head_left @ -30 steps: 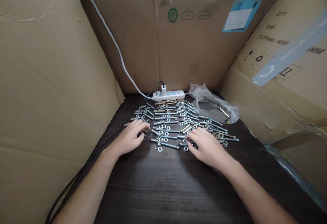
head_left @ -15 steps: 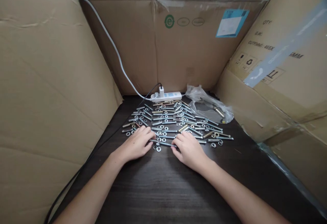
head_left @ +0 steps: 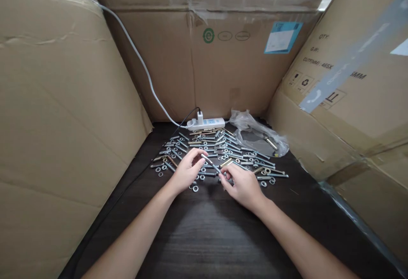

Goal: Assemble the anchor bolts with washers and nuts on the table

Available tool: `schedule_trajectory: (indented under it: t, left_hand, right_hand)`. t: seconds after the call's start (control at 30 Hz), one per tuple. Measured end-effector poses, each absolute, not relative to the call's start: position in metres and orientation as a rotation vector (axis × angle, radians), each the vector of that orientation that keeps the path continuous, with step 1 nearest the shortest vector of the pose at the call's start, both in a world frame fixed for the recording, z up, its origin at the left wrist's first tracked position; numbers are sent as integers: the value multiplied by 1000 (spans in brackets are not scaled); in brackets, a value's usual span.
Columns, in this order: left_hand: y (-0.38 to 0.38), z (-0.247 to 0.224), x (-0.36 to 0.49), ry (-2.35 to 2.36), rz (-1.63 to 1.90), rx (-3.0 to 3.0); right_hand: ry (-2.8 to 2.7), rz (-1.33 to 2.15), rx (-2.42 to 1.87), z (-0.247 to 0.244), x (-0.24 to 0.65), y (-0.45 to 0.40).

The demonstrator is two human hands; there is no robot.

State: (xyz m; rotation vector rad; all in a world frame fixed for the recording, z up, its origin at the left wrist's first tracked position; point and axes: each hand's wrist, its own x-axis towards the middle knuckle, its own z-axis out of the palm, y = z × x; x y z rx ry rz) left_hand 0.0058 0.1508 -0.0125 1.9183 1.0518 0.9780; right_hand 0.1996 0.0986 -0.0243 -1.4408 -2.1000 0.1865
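Observation:
My left hand point(head_left: 187, 169) pinches a silvery metal sleeve point(head_left: 206, 159) between thumb and fingers, above the spread of hardware. From its lower right end a thin bolt point(head_left: 217, 170) runs on in the same line, slanting down to my right hand point(head_left: 241, 183). The right fingers are closed on the bolt's other end. How far the bolt sits inside the sleeve I cannot tell. Beneath and around both hands lie several loose bolts point(head_left: 234, 156), sleeves and nuts. A flat washer point(head_left: 195, 189) rests on the dark table point(head_left: 204, 236) in front of the left hand.
Behind the hardware stands a white power strip point(head_left: 210, 122) with a plug and cables. A clear plastic bag point(head_left: 251, 130) holding a few metal pieces lies at the back right. Cardboard walls point(head_left: 223, 75) enclose the table on three sides. A black cable point(head_left: 127, 183) runs along the left.
Both hands have lifted the sleeve and bolt off the table. My left hand moved right and up, tilting the pieces so the left end is higher. The camera view shifted slightly.

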Motion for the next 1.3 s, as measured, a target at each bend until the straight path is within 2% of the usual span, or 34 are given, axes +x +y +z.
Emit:
schedule_trajectory:
  t: [0.23, 0.4, 0.5, 0.67, 0.77, 1.0, 1.3]
  left_hand:
    - [141, -34, 2, 1151, 1075, 1851]
    - [142, -34, 4, 1094, 1090, 1837]
    - [140, -32, 4, 1084, 1075, 1862]
    - [131, -32, 6, 1051, 1005, 2009]
    - [127, -31, 7, 1013, 935, 2084]
    - [124, -22, 3, 927, 751, 2310]
    - [125, -23, 5, 927, 771, 2454]
  right_hand:
    - [-2173, 215, -1481, -28, 199, 97]
    - [-2074, 382, -1442, -30, 197, 94]
    - [-1947, 610, -1400, -30, 195, 91]
    - [-1566, 1288, -1262, -27, 188, 88]
    - [-1455, 1477, -1194, -29, 186, 90]
    - [-1305, 1608, -1142, -38, 185, 92]
    - [-1350, 1653, -1115, -37, 186, 89]
